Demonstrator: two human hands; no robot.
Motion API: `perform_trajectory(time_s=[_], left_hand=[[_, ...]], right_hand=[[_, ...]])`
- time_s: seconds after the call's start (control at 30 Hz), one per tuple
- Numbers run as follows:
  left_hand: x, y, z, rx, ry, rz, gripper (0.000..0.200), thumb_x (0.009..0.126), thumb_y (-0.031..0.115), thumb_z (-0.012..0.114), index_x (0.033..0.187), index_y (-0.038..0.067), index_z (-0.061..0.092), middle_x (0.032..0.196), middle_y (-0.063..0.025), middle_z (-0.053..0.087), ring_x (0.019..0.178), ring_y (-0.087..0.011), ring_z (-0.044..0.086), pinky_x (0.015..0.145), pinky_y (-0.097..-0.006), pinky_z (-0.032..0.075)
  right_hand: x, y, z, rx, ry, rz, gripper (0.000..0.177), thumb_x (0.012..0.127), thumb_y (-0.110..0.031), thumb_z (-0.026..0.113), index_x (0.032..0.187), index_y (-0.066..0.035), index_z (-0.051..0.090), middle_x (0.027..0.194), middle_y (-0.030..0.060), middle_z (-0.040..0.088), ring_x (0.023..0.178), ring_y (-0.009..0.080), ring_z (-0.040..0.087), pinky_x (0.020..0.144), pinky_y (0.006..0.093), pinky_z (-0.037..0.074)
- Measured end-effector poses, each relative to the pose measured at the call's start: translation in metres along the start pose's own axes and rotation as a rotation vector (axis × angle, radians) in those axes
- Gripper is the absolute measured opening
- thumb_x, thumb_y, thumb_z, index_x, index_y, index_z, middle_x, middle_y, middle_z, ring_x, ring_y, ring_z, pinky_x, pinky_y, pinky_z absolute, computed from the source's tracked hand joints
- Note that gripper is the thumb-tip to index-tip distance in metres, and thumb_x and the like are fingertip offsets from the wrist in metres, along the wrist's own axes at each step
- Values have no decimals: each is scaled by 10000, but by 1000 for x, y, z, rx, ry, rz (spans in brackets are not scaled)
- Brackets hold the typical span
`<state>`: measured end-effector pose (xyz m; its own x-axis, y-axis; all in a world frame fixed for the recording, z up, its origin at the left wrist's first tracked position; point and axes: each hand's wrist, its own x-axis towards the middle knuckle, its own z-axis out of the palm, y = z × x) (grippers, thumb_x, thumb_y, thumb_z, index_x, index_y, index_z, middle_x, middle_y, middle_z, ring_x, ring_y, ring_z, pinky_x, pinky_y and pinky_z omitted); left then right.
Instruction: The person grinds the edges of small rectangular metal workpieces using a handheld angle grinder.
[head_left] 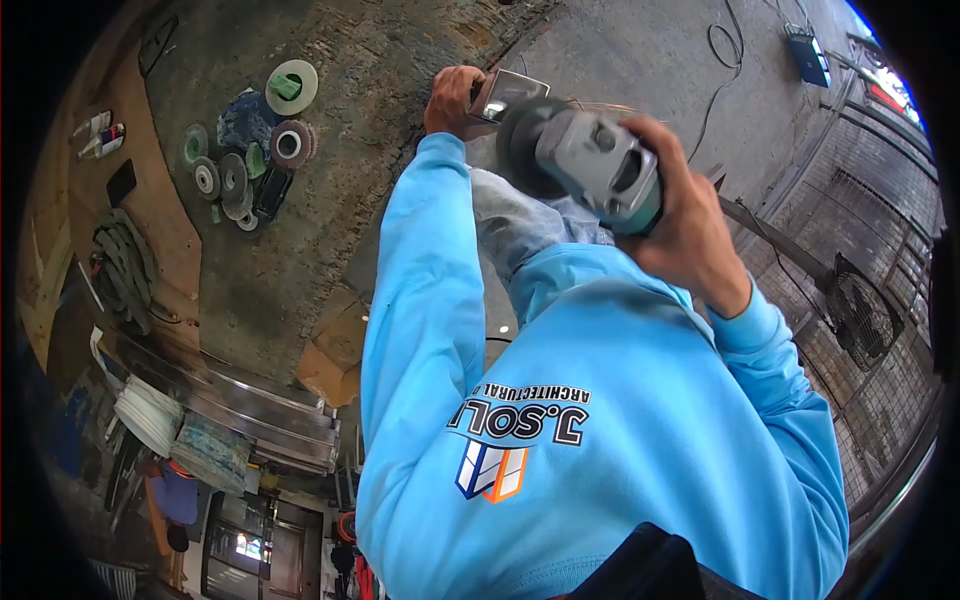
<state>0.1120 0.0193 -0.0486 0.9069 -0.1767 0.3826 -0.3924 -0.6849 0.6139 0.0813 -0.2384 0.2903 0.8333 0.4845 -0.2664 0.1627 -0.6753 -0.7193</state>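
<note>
- Well, the left hand [458,100] is clamped on the shiny metal piece [515,94], which sits just beyond the bent knee; it looks stiff and smooth, perhaps slippery, so best held by the end away from the disc [524,148].
- The right hand [690,215] grips the grinder [600,165] – probably heavy – around its body, apart from the left.
- The disc overlaps the metal piece; whether they touch, I cannot tell.
- Loose abrasive wheels [234,180] lie on the floor [330,110] to the left; a cable [741,55] curls ahead.
</note>
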Motion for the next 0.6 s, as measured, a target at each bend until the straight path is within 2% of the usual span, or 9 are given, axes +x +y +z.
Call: perform_trajectory(time_s=[0.07,0.13,0.2,0.27,0.33,0.53,0.6], left_hand=[[-3,7,-3,-4,4,-11,737,639,525,967,1137,87,645,1113,-135,680,1085,-372,668,1039,-522,493],[-1,8,-5,-5,7,-21,735,637,523,968,1133,87,644,1109,-134,679,1082,-372,668,1036,-523,494],[0,9,-5,-7,5,-35,733,635,521,970,1129,88,644,1105,-132,678,1079,-372,667,1034,-523,495],[0,9,-5,-7,-4,-46,731,634,519,971,1125,88,643,1101,-131,677,1077,-372,667,1032,-524,495],[2,7,-6,-5,-16,-53,729,632,517,972,1121,89,643,1098,-130,676,1074,-371,666,1030,-525,496],[-1,8,-7,-14,-39,-73,722,626,512,976,1108,90,641,1086,-126,674,1066,-370,665,1024,-526,498],[2,10,-10,-17,-45,-84,720,625,510,977,1104,91,641,1083,-124,673,1064,-370,664,1022,-527,498]], right_hand=[[-11,-1,7,70,-48,-45,952,646,15,811,1497,-129,410,1103,237,746,970,489,739,846,484,603],[-23,2,12,100,-76,-31,967,641,10,812,1507,-131,406,1126,241,739,999,490,735,865,480,596],[-32,8,17,189,-91,67,1002,627,40,829,1526,-106,410,1254,217,702,1171,436,716,1027,436,551],[-33,12,20,199,-70,58,1017,622,44,831,1531,-108,402,1249,201,703,1174,401,720,1027,422,545],[-28,18,26,163,58,-46,1002,627,10,839,1518,-111,398,1175,220,729,1079,443,743,932,441,588],[-18,36,45,232,154,-24,987,651,5,867,1514,-118,403,1201,191,718,1119,389,744,966,417,577],[-13,39,53,277,257,-18,995,653,0,877,1517,-126,400,1215,177,715,1138,348,740,981,408,569]])
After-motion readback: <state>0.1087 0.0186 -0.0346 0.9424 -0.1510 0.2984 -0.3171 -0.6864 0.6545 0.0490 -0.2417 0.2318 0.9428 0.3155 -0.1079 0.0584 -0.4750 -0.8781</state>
